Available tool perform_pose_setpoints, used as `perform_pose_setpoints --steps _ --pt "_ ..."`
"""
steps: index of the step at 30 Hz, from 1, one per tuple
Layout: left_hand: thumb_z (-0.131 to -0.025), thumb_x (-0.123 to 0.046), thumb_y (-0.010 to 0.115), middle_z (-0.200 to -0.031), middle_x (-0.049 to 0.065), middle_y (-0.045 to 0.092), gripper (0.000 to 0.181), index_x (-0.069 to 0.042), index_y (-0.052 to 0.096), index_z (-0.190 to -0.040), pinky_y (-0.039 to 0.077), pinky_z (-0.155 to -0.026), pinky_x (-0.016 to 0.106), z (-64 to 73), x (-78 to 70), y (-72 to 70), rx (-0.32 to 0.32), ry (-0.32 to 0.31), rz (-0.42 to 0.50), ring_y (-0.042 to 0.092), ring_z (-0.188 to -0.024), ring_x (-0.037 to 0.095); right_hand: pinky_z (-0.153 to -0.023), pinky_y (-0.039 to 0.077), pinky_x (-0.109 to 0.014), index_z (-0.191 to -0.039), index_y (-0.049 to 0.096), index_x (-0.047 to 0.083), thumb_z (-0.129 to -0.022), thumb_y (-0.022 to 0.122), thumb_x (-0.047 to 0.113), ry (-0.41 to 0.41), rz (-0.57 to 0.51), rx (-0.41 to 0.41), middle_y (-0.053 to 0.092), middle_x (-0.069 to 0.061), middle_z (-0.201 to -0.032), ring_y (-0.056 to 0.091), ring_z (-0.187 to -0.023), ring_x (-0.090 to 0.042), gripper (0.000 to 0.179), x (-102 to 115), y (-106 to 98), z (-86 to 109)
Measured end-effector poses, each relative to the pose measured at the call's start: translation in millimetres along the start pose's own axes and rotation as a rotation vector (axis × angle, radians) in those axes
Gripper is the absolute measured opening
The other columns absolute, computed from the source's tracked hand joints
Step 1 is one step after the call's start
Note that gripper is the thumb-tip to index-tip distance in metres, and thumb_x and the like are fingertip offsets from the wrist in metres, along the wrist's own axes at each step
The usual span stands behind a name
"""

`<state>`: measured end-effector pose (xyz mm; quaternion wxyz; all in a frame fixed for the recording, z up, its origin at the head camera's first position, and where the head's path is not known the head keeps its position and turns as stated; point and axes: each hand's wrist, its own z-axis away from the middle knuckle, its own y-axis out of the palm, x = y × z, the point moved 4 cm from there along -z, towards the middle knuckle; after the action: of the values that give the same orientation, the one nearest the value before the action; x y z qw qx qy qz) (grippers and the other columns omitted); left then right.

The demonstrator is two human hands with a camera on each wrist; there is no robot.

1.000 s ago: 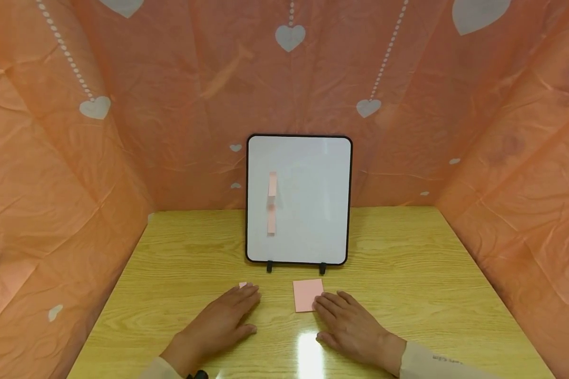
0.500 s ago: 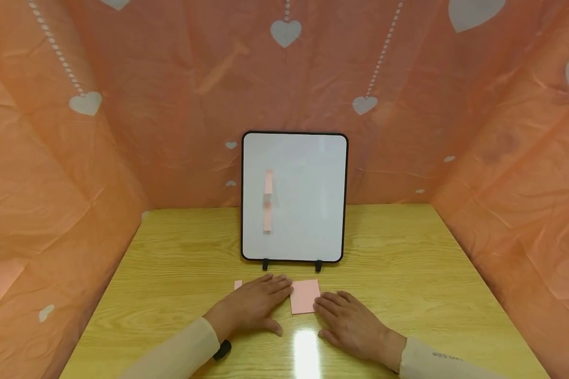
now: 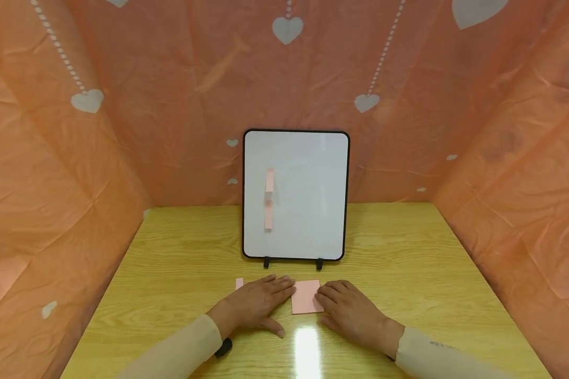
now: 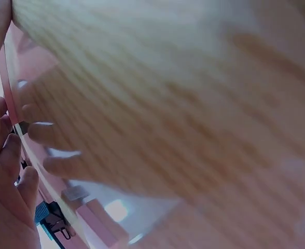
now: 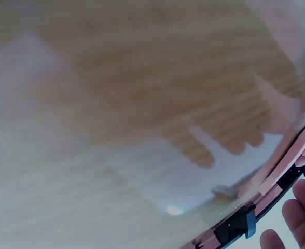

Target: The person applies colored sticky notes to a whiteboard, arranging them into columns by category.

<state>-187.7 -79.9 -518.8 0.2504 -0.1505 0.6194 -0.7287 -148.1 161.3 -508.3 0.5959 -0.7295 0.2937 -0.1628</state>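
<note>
A square pink sticky-note pad (image 3: 305,297) lies flat on the table in front of the whiteboard. My left hand (image 3: 258,301) lies low over the table, its extended fingertips touching the pad's left edge. At the right edge, my right hand (image 3: 353,313) rests with gently bent fingers touching the pad. Its thumb lies near the lower right corner and is partly hidden. No grip on the pad shows in the right wrist view, where the fingers (image 5: 297,220) are spread apart. Beyond my left hand, part of a narrow pink paper strip (image 3: 239,283) shows; the hand hides the rest.
A black-framed whiteboard (image 3: 308,200) stands upright behind the pad on small black feet (image 3: 320,264). Two pink paper strips, an upper one (image 3: 270,181) and a lower one (image 3: 268,217), cling to its left side. Orange sheeting (image 3: 194,131) with white hearts surrounds the wooden table (image 3: 398,237).
My left hand has moved right, from beside the narrow strip to the pad's left edge, uncovering part of the strip. My right hand has shifted slightly forward, its fingers bending more.
</note>
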Motion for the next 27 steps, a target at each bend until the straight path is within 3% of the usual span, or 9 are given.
perform_pose_setpoints --steps 10,19,27 --pt "-0.091 -0.082 0.049 -0.175 0.000 0.025 0.103 -0.016 0.029 -0.169 0.022 -0.133 0.038 -1.3 1.0 0.9 -0.010 0.000 0.009 0.024 -0.162 0.018 -0.098 0.053 -0.038 -0.105 0.069 0.021 -0.097 0.077 0.040 -0.051 0.027 -0.048 0.070 0.007 -0.109 0.063 -0.110 -0.016 0.022 -1 6 -15.8" --pt "-0.091 -0.082 0.050 -0.175 0.001 0.026 0.104 -0.015 0.031 -0.168 0.024 -0.132 0.039 0.0 1.8 0.4 -0.021 0.002 0.011 0.026 -0.161 0.020 -0.095 0.053 -0.037 -0.101 0.072 0.021 -0.099 0.075 0.029 -0.036 0.030 -0.102 0.071 0.008 -0.101 0.064 -0.102 -0.015 0.009 -3 3 -17.7" --pt "-0.090 -0.080 0.053 -0.174 0.002 0.029 0.104 -0.014 0.032 -0.167 0.026 -0.132 0.040 0.2 1.5 0.7 -0.033 0.012 0.044 0.028 -0.161 0.021 -0.095 0.052 -0.038 -0.094 0.070 0.023 -0.094 0.079 0.042 -0.056 -0.002 -0.092 0.071 0.010 -0.100 0.063 -0.102 -0.015 0.021 -1 3 -20.1"
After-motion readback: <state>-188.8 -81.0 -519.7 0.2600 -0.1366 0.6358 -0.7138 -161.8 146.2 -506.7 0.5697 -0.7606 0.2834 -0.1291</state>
